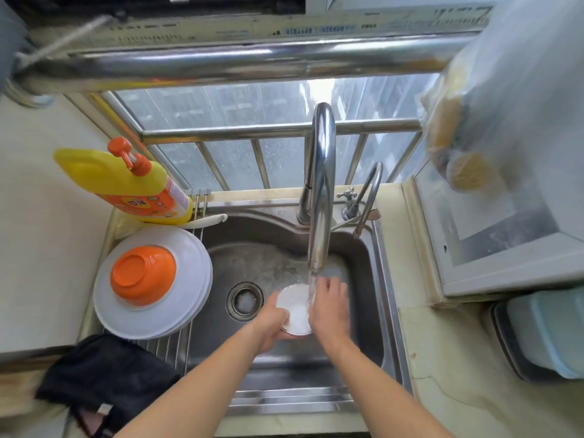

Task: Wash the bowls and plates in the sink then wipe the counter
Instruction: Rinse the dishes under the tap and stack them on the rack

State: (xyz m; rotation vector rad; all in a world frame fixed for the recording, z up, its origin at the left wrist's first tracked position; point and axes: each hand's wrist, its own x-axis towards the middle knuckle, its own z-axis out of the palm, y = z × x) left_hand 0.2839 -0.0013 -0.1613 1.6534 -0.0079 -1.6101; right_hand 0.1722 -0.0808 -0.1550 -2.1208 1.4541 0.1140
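A small white bowl (295,306) is held over the steel sink (363,257), under water running from the tall tap (320,184). My left hand (271,320) grips the bowl's left rim from below. My right hand (328,306) lies on the bowl's right rim with its fingers over the edge, blurred. On the wire rack to the left, an orange bowl (143,275) sits upside down on stacked white plates (180,314).
A yellow detergent bottle (126,184) with an orange pump lies behind the plates. A black cloth (107,380) hangs over the rack's near end. The sink drain (244,300) is left of the bowl. A pale blue tub (550,336) stands on the counter (448,374) at right.
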